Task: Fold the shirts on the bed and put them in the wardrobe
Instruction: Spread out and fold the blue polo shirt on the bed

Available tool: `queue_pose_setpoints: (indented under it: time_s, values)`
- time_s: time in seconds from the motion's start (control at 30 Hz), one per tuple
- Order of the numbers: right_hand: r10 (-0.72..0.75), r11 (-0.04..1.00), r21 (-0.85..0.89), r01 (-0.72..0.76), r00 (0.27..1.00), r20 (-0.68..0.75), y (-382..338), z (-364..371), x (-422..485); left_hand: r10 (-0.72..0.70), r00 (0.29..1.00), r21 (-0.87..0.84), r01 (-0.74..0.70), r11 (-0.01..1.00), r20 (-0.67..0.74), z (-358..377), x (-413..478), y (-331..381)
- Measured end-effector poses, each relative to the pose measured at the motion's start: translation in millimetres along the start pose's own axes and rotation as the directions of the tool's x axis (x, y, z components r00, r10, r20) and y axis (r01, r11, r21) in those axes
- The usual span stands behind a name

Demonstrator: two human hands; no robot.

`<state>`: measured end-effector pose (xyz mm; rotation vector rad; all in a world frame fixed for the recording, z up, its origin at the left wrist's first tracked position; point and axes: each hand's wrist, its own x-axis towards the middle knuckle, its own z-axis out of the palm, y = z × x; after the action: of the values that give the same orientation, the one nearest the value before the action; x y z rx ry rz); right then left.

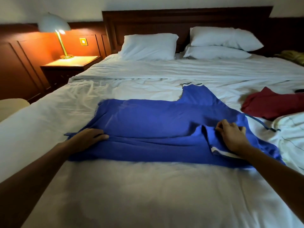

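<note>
So right now I'm folding the blue shirt point(156, 122), which is lying spread across the bed point(115, 195). My left hand point(88, 138) is pressing flat on its near-left edge, and my right hand point(232, 137) is pinching a fold near the collar. I'm guessing that side needs flipping inward next. The red shirt point(271, 104) is waiting off to the right. The wardrobe isn't showing anywhere, and my right fingertips are partly hiding.
</note>
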<state>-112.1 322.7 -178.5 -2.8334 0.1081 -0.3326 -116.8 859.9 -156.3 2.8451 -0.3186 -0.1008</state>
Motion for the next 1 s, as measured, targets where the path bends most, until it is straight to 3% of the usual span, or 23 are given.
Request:
queue_pose_setpoints:
  time_s: [0.17, 0.27, 0.37, 0.53, 0.7, 0.8, 0.93, 1.0]
  values:
    - [-0.022, 0.995, 0.092, 0.027, 0.998, -0.056, 5, 3, 6, 0.054, 0.993, 0.063, -0.047, 0.997, -0.108, 4, 3, -18]
    - [-0.040, 0.999, 0.033, 0.039, 0.999, 0.024, 6, 7, 5, 0.120, 0.985, 0.195, -0.093, 0.976, -0.128, 12, 8, -29]
    - [-0.068, 0.997, -0.036, 0.069, 0.997, 0.029, 10, 6, 4, 0.118, 0.976, 0.187, -0.083, 0.979, -0.182, 16, 11, -31]
    - [-0.125, 0.990, -0.049, 0.129, 0.989, 0.083, 18, 3, -8, 0.064, 0.984, 0.161, -0.037, 0.986, -0.166, 8, 6, -33]
    - [-0.070, 0.996, -0.047, 0.080, 0.980, 0.188, 33, 1, -18, -0.028, 0.998, 0.113, 0.035, 0.993, -0.061, -17, 3, -33]
    - [-0.042, 0.992, -0.108, 0.068, 0.973, 0.226, 34, 5, -20, -0.034, 0.996, 0.205, 0.052, 0.977, -0.087, -35, 7, -31]
    - [-0.007, 0.984, -0.170, 0.049, 0.971, 0.239, 27, 0, -24, -0.032, 0.999, 0.462, 0.015, 0.887, 0.028, -37, 4, -23]
    - [-0.047, 0.972, -0.210, 0.104, 0.964, 0.261, 22, -8, -24, 0.026, 0.998, 0.458, 0.003, 0.889, -0.057, -31, 2, -19]
